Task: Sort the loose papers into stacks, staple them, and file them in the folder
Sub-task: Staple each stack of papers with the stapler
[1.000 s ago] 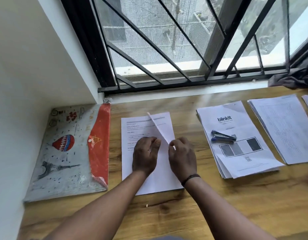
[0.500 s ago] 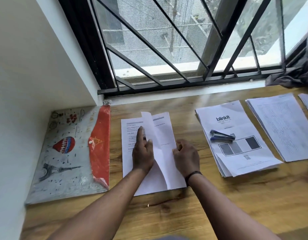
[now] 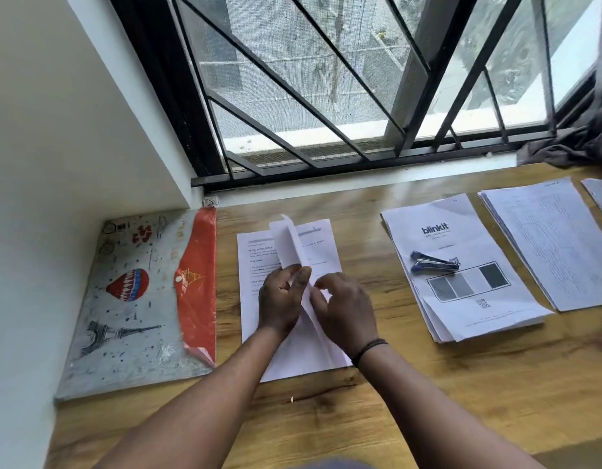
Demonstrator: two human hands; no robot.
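A thin stack of white printed sheets [image 3: 321,242] lies on the wooden desk in front of me. Its top sheet [image 3: 289,243] stands up on edge, lifted from the right side. My left hand [image 3: 281,299] pinches that raised sheet between fingers and thumb. My right hand [image 3: 343,308] touches the same sheet's lower edge with curled fingers. The folder [image 3: 140,299], a grey printed plastic envelope with a red flap, lies flat at the left by the wall. A blue stapler [image 3: 431,264] rests on the "blinkit" paper stack [image 3: 462,292] to the right.
Another stack of printed pages [image 3: 557,245] lies further right, and the corner of one more [image 3: 601,198] shows at the frame edge. A dark cloth [image 3: 577,143] sits on the sill. The barred window runs along the desk's back; a white wall borders the left.
The top sheet has been turned further up and to the left, now standing nearly upright. My left hand went from pressing the page flat to pinching the raised sheet; my right hand shifted up to it.
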